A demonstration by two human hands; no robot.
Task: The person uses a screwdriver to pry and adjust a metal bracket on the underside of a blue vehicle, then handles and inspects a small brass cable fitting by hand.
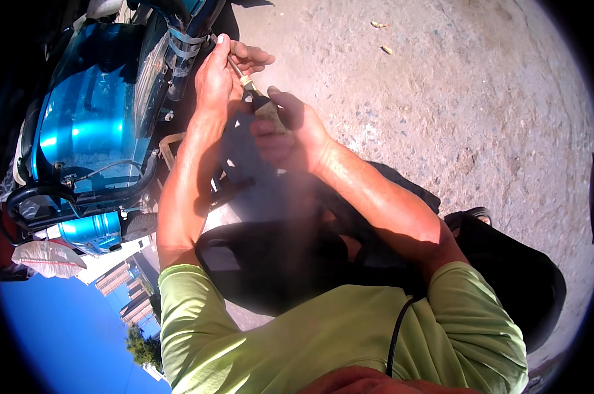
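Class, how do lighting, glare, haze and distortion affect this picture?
Head view: hard sunlight on the ground and left hand; bright glare on the blue panel; deep shadow and pale haze below the right hand; buildings tilted near the black fisheye rim.

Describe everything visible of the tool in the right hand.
The tool has a slim, metal-looking shaft, a pale yellowish collar, a dark section and a thicker, tan end gripped by the right hand. It slants from upper left to lower right. Its thin end reaches the left hand; whether that grips it is unclear.
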